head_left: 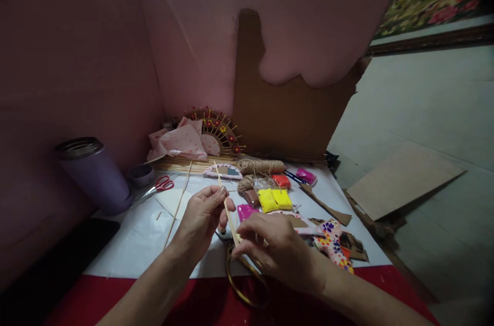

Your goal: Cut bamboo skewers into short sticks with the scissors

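Observation:
Thin pale bamboo sticks [230, 215], which look like skewers, slant between my two hands above the white table sheet. My left hand [203, 215] pinches them near the upper part, thumb on top. My right hand [278, 251] has its thumb and fingers closed around their lower end. How many sticks are held I cannot tell. Another bamboo stick [178, 215] lies on the sheet left of my left hand, with a short cut piece [158, 215] farther left. Below my right hand show the brass-coloured handles of large scissors [235, 285], partly hidden by the hand.
Red-handled scissors [165, 183] and a purple tumbler [94, 177] stand left. Behind are a decorated half-round fan [227, 136], pink dotted cloth [179, 141] and twine [260, 166]. Yellow clay packets [275, 200], cardboard scraps [328, 207] and floral fabric [334, 243] lie right.

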Tool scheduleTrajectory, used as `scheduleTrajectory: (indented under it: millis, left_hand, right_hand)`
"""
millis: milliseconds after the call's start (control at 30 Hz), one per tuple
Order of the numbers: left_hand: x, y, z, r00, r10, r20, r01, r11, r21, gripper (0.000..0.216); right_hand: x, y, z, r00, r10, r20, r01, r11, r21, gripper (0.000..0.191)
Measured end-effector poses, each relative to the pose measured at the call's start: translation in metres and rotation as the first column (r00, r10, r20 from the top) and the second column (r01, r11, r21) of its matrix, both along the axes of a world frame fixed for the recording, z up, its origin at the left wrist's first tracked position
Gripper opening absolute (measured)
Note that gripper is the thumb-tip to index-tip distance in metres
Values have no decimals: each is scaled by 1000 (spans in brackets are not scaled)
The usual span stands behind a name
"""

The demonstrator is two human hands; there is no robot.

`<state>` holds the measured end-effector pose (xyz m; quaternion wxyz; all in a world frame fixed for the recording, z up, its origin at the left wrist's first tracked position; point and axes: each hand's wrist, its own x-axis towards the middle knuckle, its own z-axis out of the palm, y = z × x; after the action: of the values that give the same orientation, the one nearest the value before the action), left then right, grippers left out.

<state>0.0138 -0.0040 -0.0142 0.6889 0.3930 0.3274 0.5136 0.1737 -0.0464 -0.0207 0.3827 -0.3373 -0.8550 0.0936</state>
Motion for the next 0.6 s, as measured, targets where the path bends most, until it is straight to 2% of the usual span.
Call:
scheduleTrajectory:
  millis: [100, 167, 233, 267, 300, 333, 367, 400, 433, 467, 500, 600]
  left_hand:
    - [0, 0, -1, 1000, -1, 1, 1, 1000, 9, 20]
    - [-1, -1, -1, 1000, 14, 11, -15, 999, 29, 19]
    - [-2, -1, -1, 998, 53, 19, -54, 997, 61, 17]
    - [-3, 0, -1, 997, 80, 22, -82, 994, 74, 16]
    - [-3, 0, 0, 994, 106, 23, -108, 990, 85, 16]
    - [-4, 1, 1, 991, 131, 22, -132, 987, 94, 16]
    - [-5, 1, 2, 988, 152, 21, -153, 983, 101, 16]
    - [-5, 2, 3, 986, 169, 18, -170, 980, 107, 16]
    - [-5, 2, 4, 983, 182, 15, -183, 977, 111, 16]
    - [-5, 2, 5, 982, 190, 12, -190, 975, 115, 17]
    - [-5, 2, 6, 981, 192, 10, -192, 974, 119, 18]
    - [-5, 0, 6, 984, 178, 11, -178, 976, 126, 20]
  right_hand:
    - [0, 0, 0, 999, 20, 27, -22, 998, 53, 26]
    - [0, -1, 0, 999, 33, 30, -34, 998, 44, 24]
    - [-2, -1, 2, 999, 22, -43, -25, 997, -74, 20]
    - [-2, 0, 2, 993, 8, -118, -32, 978, -204, 19]
    - [-3, 1, 2, 976, -18, -216, -66, 926, -373, 19]
    - [-4, 2, 2, 946, -56, -318, -134, 828, -545, 21]
    - [-4, 3, 2, 905, -104, -411, -227, 699, -678, 24]
    - [-4, 4, 2, 861, -148, -486, -327, 571, -753, 27]
    - [-4, 6, 2, 819, -181, -544, -412, 473, -779, 30]
    - [-4, 7, 1, 785, -198, -588, -474, 419, -774, 32]
    - [-3, 7, 1, 759, -201, -619, -515, 398, -760, 32]
    - [-3, 8, 1, 726, -197, -659, -558, 391, -732, 30]
